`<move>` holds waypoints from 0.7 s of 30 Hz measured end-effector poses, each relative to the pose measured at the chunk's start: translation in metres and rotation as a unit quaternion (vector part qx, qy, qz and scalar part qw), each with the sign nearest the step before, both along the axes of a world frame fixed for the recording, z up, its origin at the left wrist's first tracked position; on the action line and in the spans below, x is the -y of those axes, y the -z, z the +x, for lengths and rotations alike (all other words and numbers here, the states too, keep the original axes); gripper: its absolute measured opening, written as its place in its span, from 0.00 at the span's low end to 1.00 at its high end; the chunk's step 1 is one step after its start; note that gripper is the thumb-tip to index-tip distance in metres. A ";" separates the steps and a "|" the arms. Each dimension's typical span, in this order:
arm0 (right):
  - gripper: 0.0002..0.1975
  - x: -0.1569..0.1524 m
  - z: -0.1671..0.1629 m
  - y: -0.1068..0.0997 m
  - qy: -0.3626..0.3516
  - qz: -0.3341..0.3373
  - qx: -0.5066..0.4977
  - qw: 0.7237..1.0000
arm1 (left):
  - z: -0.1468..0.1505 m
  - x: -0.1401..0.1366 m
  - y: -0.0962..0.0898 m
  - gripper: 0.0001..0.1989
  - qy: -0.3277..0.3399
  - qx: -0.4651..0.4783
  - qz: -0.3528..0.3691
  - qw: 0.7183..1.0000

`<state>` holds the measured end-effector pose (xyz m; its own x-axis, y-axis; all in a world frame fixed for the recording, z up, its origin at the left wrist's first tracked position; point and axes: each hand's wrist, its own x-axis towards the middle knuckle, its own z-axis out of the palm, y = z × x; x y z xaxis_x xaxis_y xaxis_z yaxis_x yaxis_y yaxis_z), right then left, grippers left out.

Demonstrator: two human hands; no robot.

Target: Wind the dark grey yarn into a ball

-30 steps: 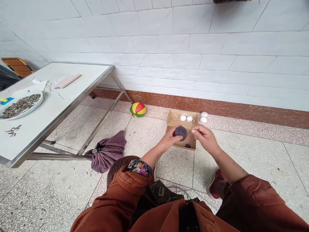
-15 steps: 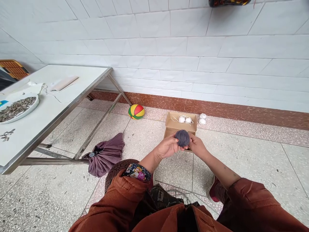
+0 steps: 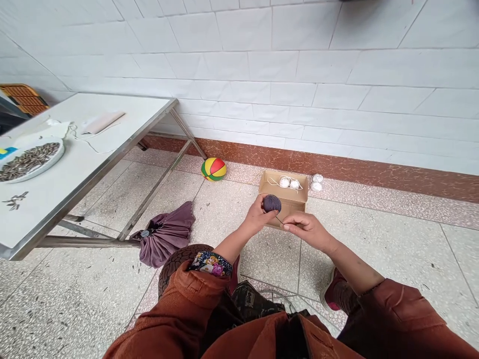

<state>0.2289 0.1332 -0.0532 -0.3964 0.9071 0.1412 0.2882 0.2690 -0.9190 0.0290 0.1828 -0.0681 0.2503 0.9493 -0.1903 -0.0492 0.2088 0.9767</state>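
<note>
A dark grey-purple ball of yarn (image 3: 272,203) rests in my left hand (image 3: 258,215), whose fingers and thumb wrap round it. From the ball a short strand of yarn (image 3: 279,220) runs to my right hand (image 3: 309,230), which pinches it between thumb and forefinger. Beneath and behind both hands an open cardboard box (image 3: 292,207) lies on the floor, partly hidden by them. White yarn balls (image 3: 289,183) with loose strands sit in its far part. More white yarn balls (image 3: 316,182) lie on the floor just right of the box.
A white table (image 3: 123,107) on a metal frame stands at the left, bearing a plate of sunflower seeds (image 3: 56,158). A colourful ball (image 3: 214,169) and a folded purple umbrella (image 3: 168,234) lie on the floor. The tiled wall (image 3: 247,70) rises behind the box.
My right hand has come away from the yarn ball, drawing a strand out to the right. My left hand has shifted slightly left and up with the ball.
</note>
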 end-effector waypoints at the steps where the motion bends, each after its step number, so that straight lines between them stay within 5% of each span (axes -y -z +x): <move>1: 0.14 -0.003 0.003 -0.002 0.026 0.004 -0.015 1.000 | 0.002 0.002 0.001 0.27 0.019 -0.004 0.006 1.000; 6: 0.15 -0.019 0.018 0.001 0.187 0.027 -0.046 0.981 | 0.006 0.012 0.003 0.30 0.170 0.035 -0.026 0.984; 11: 0.16 -0.023 0.018 0.013 0.226 -0.006 -0.039 0.973 | 0.009 0.018 -0.007 0.39 0.287 0.157 -0.050 0.944; 16: 0.15 -0.018 0.014 0.024 0.204 -0.061 -0.017 0.977 | 0.014 0.020 -0.017 0.34 0.237 0.208 -0.074 0.946; 21: 0.12 -0.014 0.011 0.037 0.169 -0.034 0.048 0.984 | 0.014 0.013 -0.010 0.27 0.099 0.175 -0.083 0.976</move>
